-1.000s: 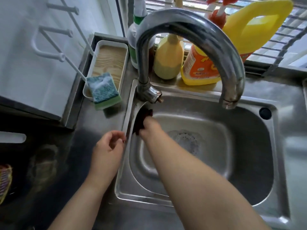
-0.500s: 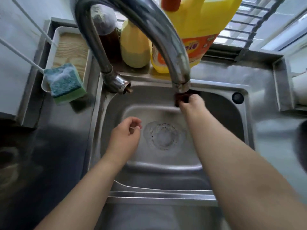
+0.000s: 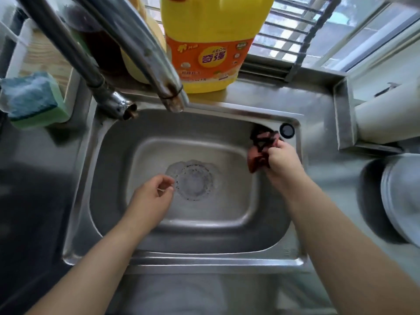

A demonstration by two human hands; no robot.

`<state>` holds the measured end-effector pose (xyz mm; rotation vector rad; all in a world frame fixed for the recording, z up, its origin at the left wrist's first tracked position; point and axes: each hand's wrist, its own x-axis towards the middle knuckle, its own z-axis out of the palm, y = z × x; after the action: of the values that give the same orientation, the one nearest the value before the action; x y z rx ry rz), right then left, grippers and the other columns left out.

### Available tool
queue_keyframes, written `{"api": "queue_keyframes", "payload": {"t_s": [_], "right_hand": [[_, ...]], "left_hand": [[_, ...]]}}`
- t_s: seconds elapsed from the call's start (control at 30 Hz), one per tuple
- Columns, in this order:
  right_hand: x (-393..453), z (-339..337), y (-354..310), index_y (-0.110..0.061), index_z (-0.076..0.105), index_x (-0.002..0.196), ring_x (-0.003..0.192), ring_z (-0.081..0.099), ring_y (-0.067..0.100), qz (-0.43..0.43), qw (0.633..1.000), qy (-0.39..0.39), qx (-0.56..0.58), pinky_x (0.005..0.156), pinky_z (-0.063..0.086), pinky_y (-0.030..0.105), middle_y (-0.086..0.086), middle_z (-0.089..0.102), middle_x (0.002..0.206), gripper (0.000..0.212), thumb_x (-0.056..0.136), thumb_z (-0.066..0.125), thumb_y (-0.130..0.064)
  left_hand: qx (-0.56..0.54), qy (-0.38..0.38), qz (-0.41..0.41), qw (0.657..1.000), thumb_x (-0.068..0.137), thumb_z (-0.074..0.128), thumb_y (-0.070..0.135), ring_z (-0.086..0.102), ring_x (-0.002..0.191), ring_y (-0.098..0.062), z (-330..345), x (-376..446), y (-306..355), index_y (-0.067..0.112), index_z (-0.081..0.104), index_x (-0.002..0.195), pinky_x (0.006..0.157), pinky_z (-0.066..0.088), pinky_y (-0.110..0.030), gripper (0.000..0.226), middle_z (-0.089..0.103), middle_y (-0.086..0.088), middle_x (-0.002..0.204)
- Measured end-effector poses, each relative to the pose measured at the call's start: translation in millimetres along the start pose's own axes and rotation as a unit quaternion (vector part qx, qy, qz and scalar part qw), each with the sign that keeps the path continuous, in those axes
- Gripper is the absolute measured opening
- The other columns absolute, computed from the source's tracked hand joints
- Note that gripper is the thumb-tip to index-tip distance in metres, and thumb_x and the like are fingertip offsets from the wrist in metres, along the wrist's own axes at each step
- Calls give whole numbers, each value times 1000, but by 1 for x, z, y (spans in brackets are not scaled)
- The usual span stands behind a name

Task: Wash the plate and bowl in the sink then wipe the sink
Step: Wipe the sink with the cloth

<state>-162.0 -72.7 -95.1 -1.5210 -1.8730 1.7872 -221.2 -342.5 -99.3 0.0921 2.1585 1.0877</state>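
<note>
The sink (image 3: 268,235) is brushed steel with a dull sheen; the tap (image 3: 145,55) is shinier metal, rusty at the tip. The rag (image 3: 259,151) is crumpled cloth, the bottle (image 3: 204,30) glossy plastic, the sponge (image 3: 29,98) rough.

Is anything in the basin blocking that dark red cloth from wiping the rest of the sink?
Nothing visible does. The right hand grips the cloth against the sink's far right wall; the basin holds only the drain strainer, and the left hand hovers above it.

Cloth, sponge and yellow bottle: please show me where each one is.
cloth (image 3: 261,146), head view, on its bunched middle.
sponge (image 3: 29,98), head view, on its blue scouring top.
yellow bottle (image 3: 209,57), head view, on its orange label.
</note>
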Motion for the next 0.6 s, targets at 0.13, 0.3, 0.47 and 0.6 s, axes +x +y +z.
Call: {"api": "queue_keyframes", "payload": {"t_s": [0.13, 0.3, 0.47, 0.6], "right_hand": [[-14, -45, -13, -5, 51, 133, 119, 51, 28, -334, 795, -122, -492, 98, 41, 27, 11, 54, 130, 52, 84, 49, 10], [6, -30, 16, -9, 65, 115, 119, 47, 31, -256, 538, -130, -793, 103, 29, 36, 11, 60, 122, 29, 90, 51, -11], [-39, -29, 57, -20, 47, 138, 132, 40, 27, -85, 368, -292, -878, 109, 20, 52, 4, 46, 141, 42, 96, 44, -27], [11, -21, 36, -13, 45, 138, 133, 40, 24, -116, 499, -192, -837, 112, 17, 37, 5, 45, 143, 41, 100, 39, -27]], "left_hand": [[27, -25, 23, 999, 90, 56, 13, 65, 84, -24, 11, -2, 15, 31, 58, 84, 81, 50, -34, 19, 66, 0, 84], [51, -40, 54, 996, 91, 56, 16, 62, 80, -17, 25, -6, 29, 27, 60, 94, 69, 45, -22, 12, 63, 6, 82], [54, -41, 40, 997, 91, 57, 17, 61, 81, -19, 25, -12, 24, 28, 60, 92, 68, 43, -24, 11, 64, 4, 82], [47, -38, 23, 998, 91, 57, 15, 64, 86, -20, 22, -16, 23, 22, 63, 97, 77, 49, -30, 11, 67, 0, 88]]}}
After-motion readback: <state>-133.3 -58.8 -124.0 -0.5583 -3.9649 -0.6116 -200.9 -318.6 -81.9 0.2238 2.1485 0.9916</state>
